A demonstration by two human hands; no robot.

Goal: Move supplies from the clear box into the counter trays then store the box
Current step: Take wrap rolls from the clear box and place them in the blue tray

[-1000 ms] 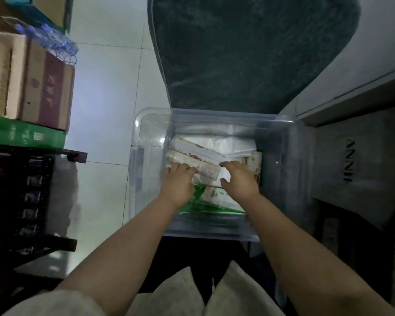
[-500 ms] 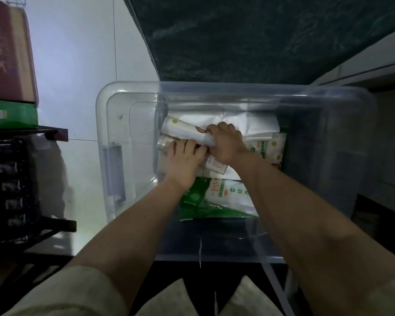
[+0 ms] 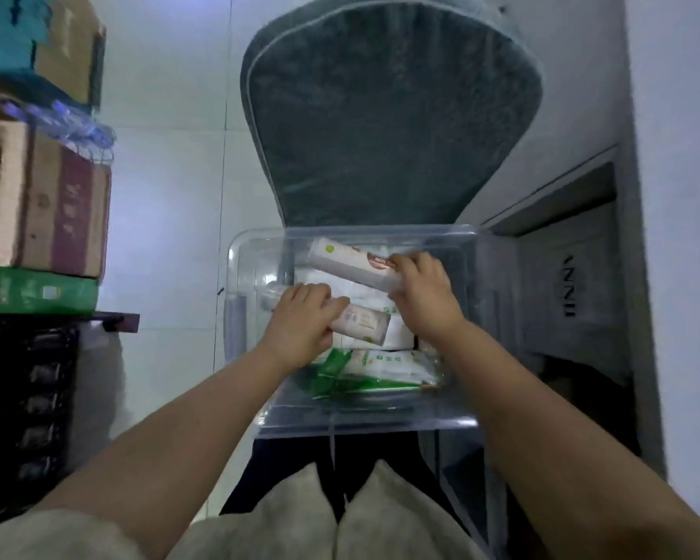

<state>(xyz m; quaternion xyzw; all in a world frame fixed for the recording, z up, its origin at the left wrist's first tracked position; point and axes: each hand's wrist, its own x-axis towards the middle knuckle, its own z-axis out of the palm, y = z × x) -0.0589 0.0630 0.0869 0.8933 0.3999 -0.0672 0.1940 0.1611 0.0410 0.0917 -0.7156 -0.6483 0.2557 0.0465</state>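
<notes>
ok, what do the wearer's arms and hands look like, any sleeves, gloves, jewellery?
Both forearms are bare past the elbow. The left hand and right hand wear no gloves; no ring, watch or band shows. A pale cream fabric sleeve covers the left upper arm at the bottom edge; no sleeve shows on the right arm.

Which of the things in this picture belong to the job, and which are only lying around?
Belong to the job:
clear box
long white pack, held by the right hand
short pack, held by the left hand
green-and-white packs low in the box

Only lying around:
cardboard boxes
green box under them
grey mat
black rack
</notes>
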